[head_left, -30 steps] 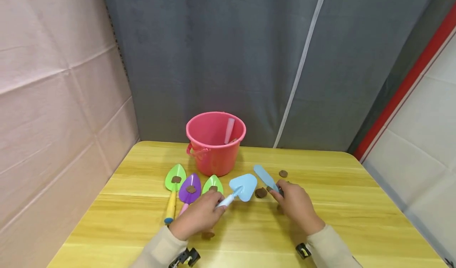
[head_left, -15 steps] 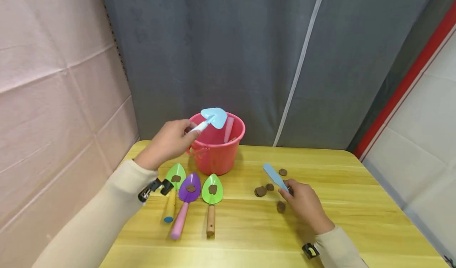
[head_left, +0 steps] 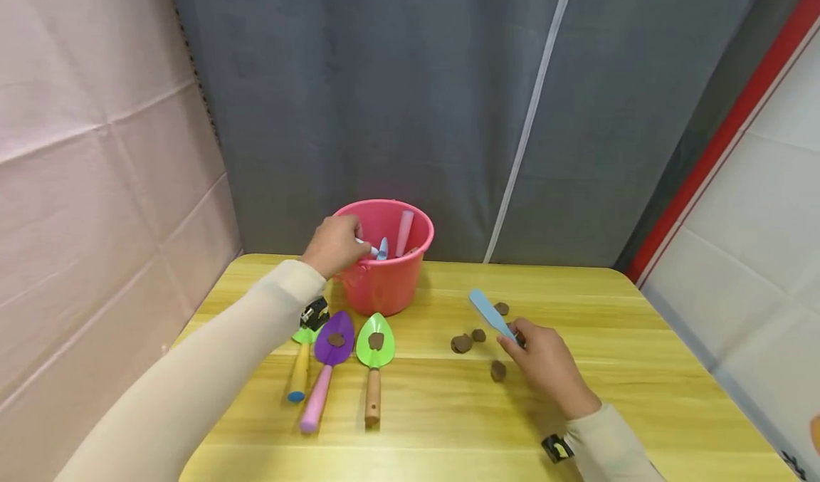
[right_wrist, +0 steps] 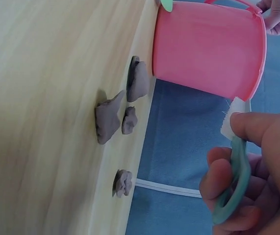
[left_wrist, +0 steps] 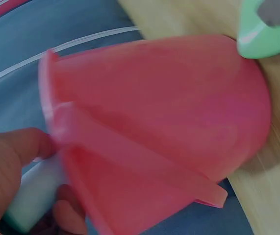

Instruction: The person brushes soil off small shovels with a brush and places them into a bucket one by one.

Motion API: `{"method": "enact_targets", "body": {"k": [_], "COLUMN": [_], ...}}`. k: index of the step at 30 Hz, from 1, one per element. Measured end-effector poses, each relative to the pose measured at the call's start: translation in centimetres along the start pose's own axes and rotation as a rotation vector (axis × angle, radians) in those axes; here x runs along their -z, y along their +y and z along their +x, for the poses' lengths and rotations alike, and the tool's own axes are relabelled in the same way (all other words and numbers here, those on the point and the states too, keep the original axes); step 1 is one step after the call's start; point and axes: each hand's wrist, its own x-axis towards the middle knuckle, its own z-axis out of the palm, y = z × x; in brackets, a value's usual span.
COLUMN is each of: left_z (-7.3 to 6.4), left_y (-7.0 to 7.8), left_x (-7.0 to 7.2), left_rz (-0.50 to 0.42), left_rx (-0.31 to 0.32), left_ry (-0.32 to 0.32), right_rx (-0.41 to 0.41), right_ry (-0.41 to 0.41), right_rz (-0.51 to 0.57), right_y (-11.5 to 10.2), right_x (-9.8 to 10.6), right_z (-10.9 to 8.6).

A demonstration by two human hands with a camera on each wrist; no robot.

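Note:
My left hand reaches over the left rim of the pink bucket, gripping the white handle of a light-blue trowel. That trowel's blade is down inside the bucket, partly hidden by the wall. In the left wrist view, thumb and fingers close round the pale handle beside the rim. Over the table's right side, my right hand holds a light-blue plastic knife. The right wrist view shows its toothed blade edge and green looped handle between thumb and fingers.
Brown clay lumps lie near the right hand. Left of them rest a green trowel with wooden handle, a purple trowel and a yellow-handled green trowel, partly behind the left wrist. A pink handle stands in the bucket.
My left hand has carried the light-blue trowel from over the table up to the bucket and lowered its blade inside. The right hand has shifted slightly right, keeping the plastic knife.

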Motion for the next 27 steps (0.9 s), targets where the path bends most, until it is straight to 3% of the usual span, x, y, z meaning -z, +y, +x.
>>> {"method": "enact_targets", "body": {"k": [5, 9, 13, 19, 24, 27], "left_z": [0.3, 0.3, 0.2, 0.4, 0.3, 0.1], "left_y": [0.3, 0.9, 1.4, 1.5, 1.3, 1.3], "left_x": [-1.1, -1.4, -1.3, -0.8, -1.3, -1.7], "left_rz": [0.034, 0.03, 0.04, 0.067, 0.083, 0.121], "left_rx": [-0.036, -0.044, -0.074, -0.105, -0.092, -0.117], "left_ry": [0.041, 0.026, -0.006, 0.007, -0.054, -0.082], "right_rx": [-0.008, -0.012, -0.017, -0.015, 0.011, 0.021], "right_ry": [-0.004, -0.007, -0.015, -0.015, -0.015, -0.01], "right_rz": [0.009, 0.02, 0.025, 0.023, 0.021, 0.025], "right_y": [0.0, -0.1, -0.3, -0.3, -0.1, -0.1], "right_x": [-0.1, -0.3, -0.3, -0.4, -0.6, -0.7], "right_z": [-0.1, -0.2, -0.3, -0.4, -0.4, -0.5]}}
